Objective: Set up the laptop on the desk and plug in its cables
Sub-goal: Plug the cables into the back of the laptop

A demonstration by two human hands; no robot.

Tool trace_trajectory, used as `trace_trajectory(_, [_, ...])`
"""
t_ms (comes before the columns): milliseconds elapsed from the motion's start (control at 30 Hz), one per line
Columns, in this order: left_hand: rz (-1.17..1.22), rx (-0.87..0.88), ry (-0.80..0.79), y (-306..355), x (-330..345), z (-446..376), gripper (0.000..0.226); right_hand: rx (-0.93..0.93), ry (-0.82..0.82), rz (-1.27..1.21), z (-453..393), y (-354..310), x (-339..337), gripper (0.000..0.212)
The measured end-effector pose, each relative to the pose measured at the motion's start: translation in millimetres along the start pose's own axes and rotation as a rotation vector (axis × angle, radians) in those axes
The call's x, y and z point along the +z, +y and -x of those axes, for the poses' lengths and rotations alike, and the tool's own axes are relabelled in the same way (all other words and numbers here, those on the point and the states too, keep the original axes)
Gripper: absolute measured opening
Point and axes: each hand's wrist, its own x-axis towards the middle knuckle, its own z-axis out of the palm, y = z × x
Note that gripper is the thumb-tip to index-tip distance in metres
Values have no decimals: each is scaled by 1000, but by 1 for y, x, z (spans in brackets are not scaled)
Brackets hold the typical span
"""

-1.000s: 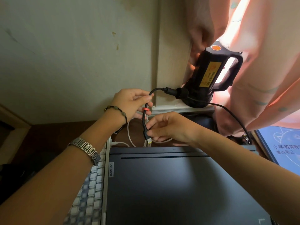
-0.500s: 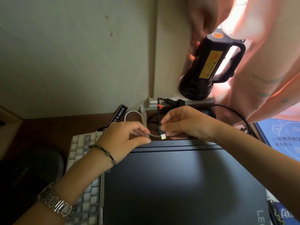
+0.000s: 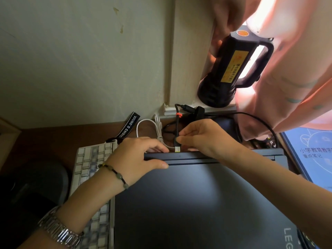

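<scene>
Closed dark laptop (image 3: 206, 203) lies flat on the brown desk (image 3: 53, 137), near centre. Left hand (image 3: 138, 157) grips the laptop's far-left rear corner, thumb on the lid, fingers curled over the back edge. Right hand (image 3: 203, 137) pinches the black power cable (image 3: 177, 126) just above its yellow-tipped plug (image 3: 177, 149), which hangs just beyond the rear edge. White cable (image 3: 152, 128) loops behind. Keyboard (image 3: 89, 159) sits left; black flashlight (image 3: 231, 69) stands far right.
</scene>
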Motion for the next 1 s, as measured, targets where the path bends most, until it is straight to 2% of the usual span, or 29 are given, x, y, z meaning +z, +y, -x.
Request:
trace_trajectory(400, [12,-10,14,0,0,1,28,30,16,-110,5,5,-2,9])
trace_trajectory(533, [25,-16,6,-1,1,1,28,14,42,-4,5,8,1,14])
trace_trajectory(1000, [20,-16,10,-3,2,0,26,-80,-77,141,3,3,-7,7])
